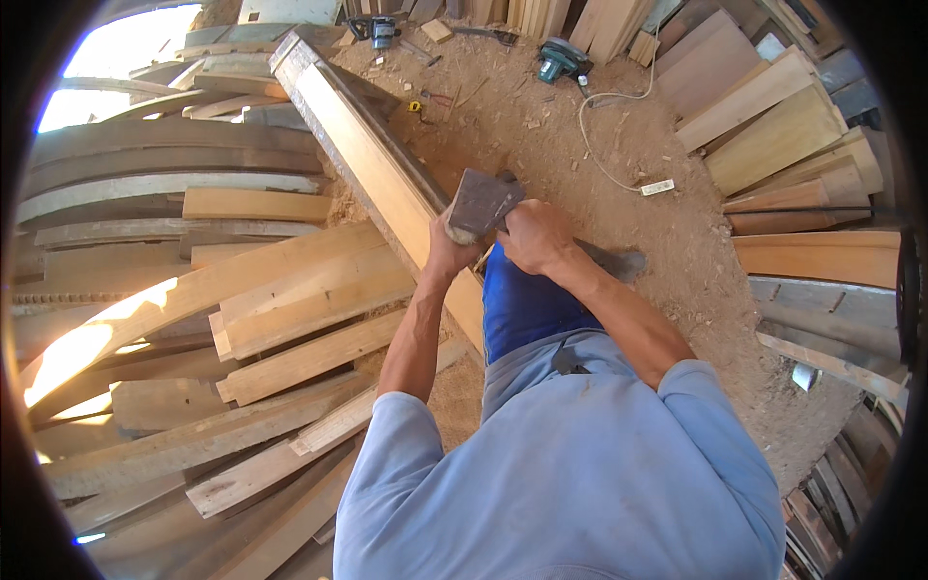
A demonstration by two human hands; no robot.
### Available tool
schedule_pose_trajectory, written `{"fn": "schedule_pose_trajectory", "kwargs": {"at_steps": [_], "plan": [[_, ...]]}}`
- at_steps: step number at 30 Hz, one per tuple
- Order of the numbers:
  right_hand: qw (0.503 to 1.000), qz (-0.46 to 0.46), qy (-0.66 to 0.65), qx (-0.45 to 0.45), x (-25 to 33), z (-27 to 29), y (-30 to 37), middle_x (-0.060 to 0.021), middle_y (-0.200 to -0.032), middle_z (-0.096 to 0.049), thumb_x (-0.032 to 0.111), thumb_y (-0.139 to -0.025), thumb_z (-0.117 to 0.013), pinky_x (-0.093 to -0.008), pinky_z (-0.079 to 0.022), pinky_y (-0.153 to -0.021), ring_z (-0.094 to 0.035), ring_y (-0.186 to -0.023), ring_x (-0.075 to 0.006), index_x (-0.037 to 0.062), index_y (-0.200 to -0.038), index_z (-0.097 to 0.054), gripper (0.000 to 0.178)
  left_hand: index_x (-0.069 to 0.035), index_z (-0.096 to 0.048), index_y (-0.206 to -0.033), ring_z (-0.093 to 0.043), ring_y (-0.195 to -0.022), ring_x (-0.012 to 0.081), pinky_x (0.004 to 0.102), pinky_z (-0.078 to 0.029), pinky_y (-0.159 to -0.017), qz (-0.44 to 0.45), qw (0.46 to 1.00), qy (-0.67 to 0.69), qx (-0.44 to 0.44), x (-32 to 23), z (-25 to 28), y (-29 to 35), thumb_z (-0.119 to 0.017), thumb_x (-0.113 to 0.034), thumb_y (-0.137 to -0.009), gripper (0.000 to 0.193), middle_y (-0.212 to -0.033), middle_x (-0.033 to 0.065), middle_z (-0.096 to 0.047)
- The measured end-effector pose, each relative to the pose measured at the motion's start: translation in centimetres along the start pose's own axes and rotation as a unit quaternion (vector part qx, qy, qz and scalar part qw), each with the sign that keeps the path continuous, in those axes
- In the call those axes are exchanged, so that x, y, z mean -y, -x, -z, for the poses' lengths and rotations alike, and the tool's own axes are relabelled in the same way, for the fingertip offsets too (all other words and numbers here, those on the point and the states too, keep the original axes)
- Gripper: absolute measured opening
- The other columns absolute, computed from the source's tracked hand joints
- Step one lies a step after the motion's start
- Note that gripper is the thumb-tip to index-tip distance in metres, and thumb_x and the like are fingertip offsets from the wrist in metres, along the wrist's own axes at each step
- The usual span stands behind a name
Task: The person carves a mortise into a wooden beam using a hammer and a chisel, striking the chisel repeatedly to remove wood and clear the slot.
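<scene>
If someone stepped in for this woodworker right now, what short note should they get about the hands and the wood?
Left hand: gripping the front of the dark planing tool.
Right hand: gripping its rear.
The tool sits on the near end of the long pale beam, which slants up and away over the sawdust floor.
Loose planks lie stacked to the left; a teal power tool and a white socket strip lie beyond.
Done: the beam's top face looks pale and smooth. How much remains cannot be told.

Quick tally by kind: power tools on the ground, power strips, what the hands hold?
Teal power tools: 2 (one, another)
White power strip: 1
Grey block on the long plank, held by left hand and right hand: 1
Total: 4
</scene>
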State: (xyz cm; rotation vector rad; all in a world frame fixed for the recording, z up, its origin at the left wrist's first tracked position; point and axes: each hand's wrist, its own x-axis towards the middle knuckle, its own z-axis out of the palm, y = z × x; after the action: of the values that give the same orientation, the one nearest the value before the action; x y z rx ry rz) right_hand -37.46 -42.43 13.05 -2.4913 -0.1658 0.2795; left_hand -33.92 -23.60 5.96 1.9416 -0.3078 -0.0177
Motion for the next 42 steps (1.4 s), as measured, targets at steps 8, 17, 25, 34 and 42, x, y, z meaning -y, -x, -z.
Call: {"fn": "schedule_pose_trajectory", "kwargs": {"at_steps": [8, 17, 25, 34, 42], "plan": [[0.911, 0.04, -0.398, -0.105, -0.8, -0.4, 2.3, -0.0107, -0.082, -0.071, 0.018, -0.086, -0.076, -0.0356, -0.053, -0.066, -0.067, -0.07, -0.021, 0.0042, -0.094, -0.069, 0.017, -0.008, -0.057, -0.094, -0.058, -0.075, 0.0096, 0.0263, -0.051, -0.068, 0.096, 0.932, 0.094, -0.337, 2.7, 0.4, -2.0, -0.078, -0.011, -0.09, 0.021, -0.087, -0.0008, -0.061], [0.737, -0.107, -0.666, 0.041, -6.8, 0.5, 2.9, -0.0041, -0.088, -0.069, 0.027, -0.089, -0.08, -0.0284, -0.055, -0.065, -0.066, -0.071, -0.0122, 0.0039, -0.116, -0.062, 0.04, -0.009, -0.064, -0.12, -0.055, -0.115, 0.037, 0.0469, -0.046, -0.096, -0.283, 0.955, -0.021, -0.085, -11.2, -6.6, 1.1, -0.088, -0.019, -0.073, 0.053, -0.124, 0.019, -0.058], [0.693, -0.11, -0.71, 0.055, -9.9, 1.6, 4.6, -0.0071, -0.102, -0.066, 0.016, -0.085, -0.08, -0.0391, -0.059, -0.082, -0.069, -0.091, -0.0209, 0.0074, -0.115, -0.06, 0.038, -0.011, -0.063, -0.13, -0.035, -0.14, 0.048, 0.057, -0.023, -0.115, -0.03, 0.958, -0.279, -0.06, -1.8, -4.4, 5.6, -0.078, -0.033, -0.083, 0.054, -0.155, 0.0281, -0.036], [0.72, -0.114, -0.677, 0.1, -9.6, 1.6, 5.4, -0.0025, -0.104, -0.061, 0.019, -0.083, -0.082, -0.0372, -0.055, -0.087, -0.066, -0.096, -0.0188, 0.0076, -0.12, -0.059, 0.044, -0.006, -0.073, -0.112, -0.037, -0.135, 0.0503, 0.0599, -0.026, -0.111, 0.164, 0.826, -0.516, 0.158, 6.3, -2.8, 9.1, -0.066, -0.042, -0.087, 0.044, -0.156, 0.0373, -0.03], [0.73, -0.118, -0.671, 0.051, -10.2, 0.9, 5.7, -0.0013, -0.104, -0.062, 0.023, -0.084, -0.081, -0.0336, -0.051, -0.09, -0.062, -0.098, -0.016, 0.0076, -0.114, -0.062, 0.039, -0.01, -0.078, -0.102, -0.048, -0.125, 0.0397, 0.0509, -0.04, -0.1, 0.074, 0.935, -0.347, -0.014, 6.9, 2.5, 3.0, -0.072, -0.026, -0.081, 0.027, -0.129, 0.0181, -0.059]]}}
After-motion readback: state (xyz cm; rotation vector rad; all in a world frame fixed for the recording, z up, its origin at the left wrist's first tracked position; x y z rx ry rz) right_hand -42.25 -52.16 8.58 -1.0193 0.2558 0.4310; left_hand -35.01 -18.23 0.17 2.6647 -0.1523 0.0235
